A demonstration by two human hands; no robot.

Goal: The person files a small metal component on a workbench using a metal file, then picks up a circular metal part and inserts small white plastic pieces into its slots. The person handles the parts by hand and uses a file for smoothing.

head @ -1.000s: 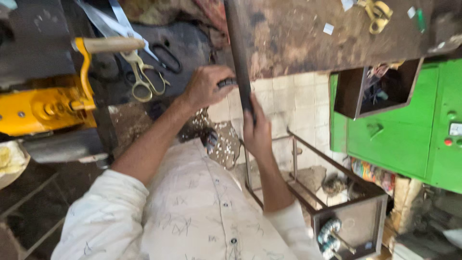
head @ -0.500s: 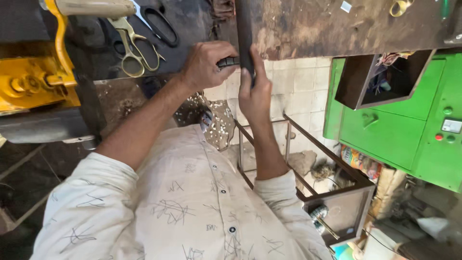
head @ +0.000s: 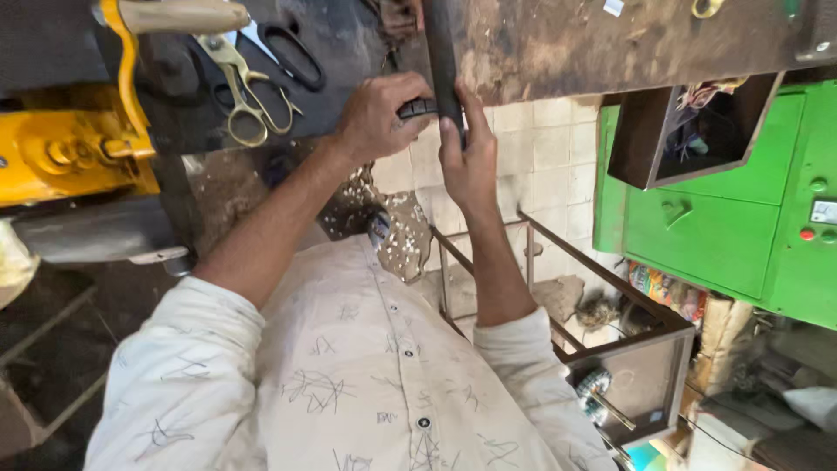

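The one head camera is looking steeply down, close over both forearms and the bench edge (head: 610,52), floor beyond.
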